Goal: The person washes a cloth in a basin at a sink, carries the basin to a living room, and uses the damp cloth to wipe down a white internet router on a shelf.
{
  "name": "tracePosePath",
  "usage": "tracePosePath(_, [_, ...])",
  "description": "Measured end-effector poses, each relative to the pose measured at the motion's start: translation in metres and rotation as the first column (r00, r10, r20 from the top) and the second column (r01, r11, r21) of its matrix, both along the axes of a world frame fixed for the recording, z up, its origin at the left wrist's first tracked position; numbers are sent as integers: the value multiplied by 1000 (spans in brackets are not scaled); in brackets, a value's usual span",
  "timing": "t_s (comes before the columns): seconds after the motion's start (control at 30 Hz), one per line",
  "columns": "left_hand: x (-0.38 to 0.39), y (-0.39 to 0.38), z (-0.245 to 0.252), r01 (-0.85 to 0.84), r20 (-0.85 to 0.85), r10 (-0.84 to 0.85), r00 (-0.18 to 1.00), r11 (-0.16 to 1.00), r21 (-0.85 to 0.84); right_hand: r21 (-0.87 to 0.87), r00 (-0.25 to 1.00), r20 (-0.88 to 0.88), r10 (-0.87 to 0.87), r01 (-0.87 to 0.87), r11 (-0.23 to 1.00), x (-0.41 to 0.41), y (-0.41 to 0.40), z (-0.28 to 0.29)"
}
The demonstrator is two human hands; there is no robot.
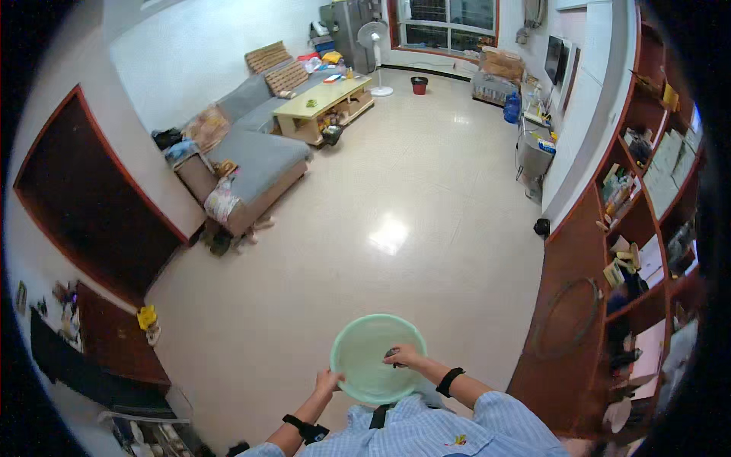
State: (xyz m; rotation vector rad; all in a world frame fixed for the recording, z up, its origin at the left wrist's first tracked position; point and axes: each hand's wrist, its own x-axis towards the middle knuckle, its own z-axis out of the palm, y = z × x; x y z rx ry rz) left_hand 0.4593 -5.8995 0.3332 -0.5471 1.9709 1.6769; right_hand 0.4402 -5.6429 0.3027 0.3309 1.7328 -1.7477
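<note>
A round pale green plastic basin (362, 357) is held in front of my body, near the bottom of the view. My left hand (328, 381) grips its rim on the left side, with the fingers over the edge. Above the basin's inside, my right hand (404, 356) has its fingers closed around a small dark object (392, 353). That object is mostly covered by the fingers, and I cannot tell what it is. Both wrists wear black straps. Whether the basin holds water is not plain.
A grey sofa (257, 171) and a yellow coffee table (325, 97) stand at the far left. A standing fan (374, 48) and a red bucket (420, 85) are at the back. Along the right runs a brown shelf unit (571, 320). Glossy pale floor tiles (342, 257) lie ahead.
</note>
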Motion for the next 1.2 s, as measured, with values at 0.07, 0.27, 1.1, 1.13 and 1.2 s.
tracePosePath(0.07, [-62,3,-2,17,26,-18,1000,999,32,25,992,-25,-126,126,992,-58,3,6])
tracePosePath(0.27, [-242,27,3,-27,70,22,997,997,67,-189,964,223,-148,191,963,-235,19,20])
tracePosePath(1.1, [-1080,213,17,234,-37,-231,972,963,135,562,888,-452,-82,355,748,-1040,207,18])
tracePosePath(1.13, [-1107,221,15,199,25,-205,979,968,150,611,831,-552,60,355,708,-1073,219,17])
tracePosePath(1.2, [-1168,236,19,157,89,-172,981,975,154,649,750,-629,204,362,669,-1143,231,30])
